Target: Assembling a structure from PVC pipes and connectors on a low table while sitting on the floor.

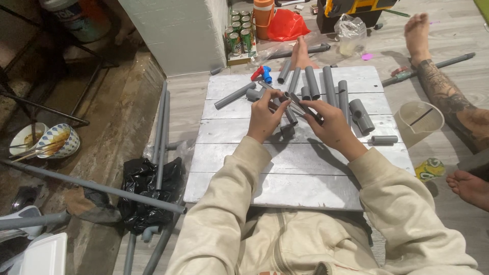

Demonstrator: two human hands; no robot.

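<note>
Gripping from the left, the left hand (263, 118) has its fingers curled around one end of a short grey pipe piece (300, 107), thumb and fingertips pinched on it rather than spread. That pipe piece runs slantwise between both hands, held just above the desk (285, 178), a board of pale painted planks resting over the person's lap. The right hand (331, 125) closes on the other, lower end of the same piece, fingers bent tight around it and the wrist turned inward. A small dark fitting (288, 130) lies on the desk just under the left hand (whether it touches the held pipe cannot be told).

Beyond the hands, further up the desk, a row of cut grey pipe lengths (321, 84) lies side by side, with a longer one (234, 95) slanting off at the left and a red and blue fitting (263, 74) near the far edge. To the right of the right hand sit a thick grey coupling (360, 116) and a short pipe stub (384, 139). Off the desk on the right, a clear plastic jug (420, 121) stands on the floor, beside another person's tattooed leg (448, 97).
</note>
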